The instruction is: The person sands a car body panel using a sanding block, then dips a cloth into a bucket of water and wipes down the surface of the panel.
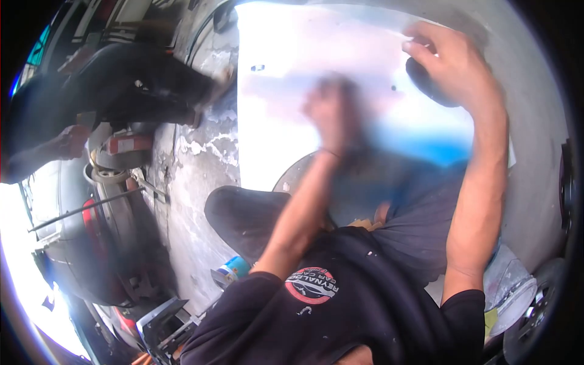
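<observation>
A large, glossy, pale panel (280, 140) lies in front of me, with bright glare and a blue reflection on it. My left hand (331, 112) is over its middle, smeared by motion. Its fingers and anything in them cannot be made out. My right hand (453, 67) is at the panel's upper right part, with its thumb and forefinger apart and curved. Nothing shows between them. Beside and partly under this hand is a dark rounded shape (426, 82), a hole or a dark object; I cannot tell which.
Another person (140, 85) in dark clothes is at the upper left. Below are a grey car part with a red lamp (91, 219) and a thin rod (88, 210). A blue can (234, 267) stands by my left elbow. A wheel (538, 310) is at the lower right.
</observation>
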### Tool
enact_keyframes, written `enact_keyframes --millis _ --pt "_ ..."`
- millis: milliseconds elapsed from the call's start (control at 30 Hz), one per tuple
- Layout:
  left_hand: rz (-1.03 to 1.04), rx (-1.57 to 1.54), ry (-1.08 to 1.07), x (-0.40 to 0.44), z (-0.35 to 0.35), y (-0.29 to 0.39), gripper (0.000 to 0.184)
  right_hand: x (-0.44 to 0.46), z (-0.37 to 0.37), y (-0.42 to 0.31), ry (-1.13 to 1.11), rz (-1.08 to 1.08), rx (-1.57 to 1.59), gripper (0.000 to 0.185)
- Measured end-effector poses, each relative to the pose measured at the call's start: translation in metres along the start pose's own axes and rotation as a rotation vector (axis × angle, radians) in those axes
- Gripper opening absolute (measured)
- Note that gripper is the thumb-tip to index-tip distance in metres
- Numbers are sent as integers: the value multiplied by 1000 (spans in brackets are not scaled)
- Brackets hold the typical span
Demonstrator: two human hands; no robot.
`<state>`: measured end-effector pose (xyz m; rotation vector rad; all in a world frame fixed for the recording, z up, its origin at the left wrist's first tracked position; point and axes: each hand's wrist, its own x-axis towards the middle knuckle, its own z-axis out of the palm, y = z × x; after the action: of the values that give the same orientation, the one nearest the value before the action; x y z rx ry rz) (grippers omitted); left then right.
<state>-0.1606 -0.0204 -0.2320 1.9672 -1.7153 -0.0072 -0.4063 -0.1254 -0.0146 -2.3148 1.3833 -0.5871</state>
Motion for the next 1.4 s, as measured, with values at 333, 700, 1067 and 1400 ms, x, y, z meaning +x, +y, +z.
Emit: enact_keyframes --millis 333,700,1067,1400 --pt "395 26 -40 -17 -83 -112 57 -20 -4 12 64 18 -44 41" --pt "527 -98 -67 -30 -9 59 53 9 23 -35 -60 26 82 42" --pt "-364 192 190 35 -90 -171 35 14 40 -9 -52 -6 32 38" --pt "-74 84 227 -30 -68 -132 59 13 31 -54 -25 -21 27 35"
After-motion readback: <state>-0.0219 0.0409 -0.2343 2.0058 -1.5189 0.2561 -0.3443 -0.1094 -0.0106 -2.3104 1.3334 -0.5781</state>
